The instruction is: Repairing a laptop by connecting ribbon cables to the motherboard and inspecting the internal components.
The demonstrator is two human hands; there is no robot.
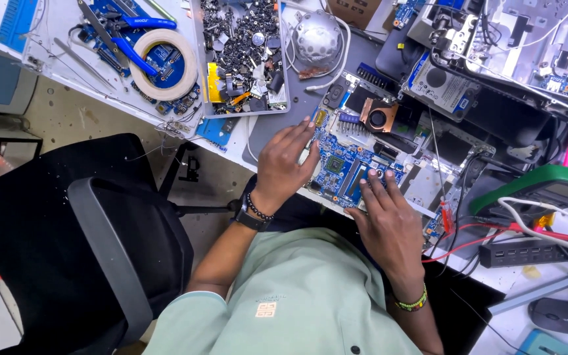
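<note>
**A:** Head view, item one?

**B:** One blue circuit board [353, 161], lying flat under both hands. Left hand [284, 164]: fingers spread and extended, palm down on the board's near-left edge, gripping nothing. Right hand [389, 220]: flat, fingertips [375, 176] pressing near the board's front edge; whether a small part sits beneath them, I cannot tell.

**A:** Handling note?

**B:** Judged best to steady the board with the left palm and press lightly, straight down, clear of the copper fan [378, 118] just beyond the fingertips.

**A:** Counts?

**B:** One roll of tape [164, 64] and one blue-handled pliers [126, 36], well beyond the left hand; one tray of small black parts [244, 52] ahead of it; one hard drive [443, 87] beyond the right; one green meter [547, 190] to its right.
</note>
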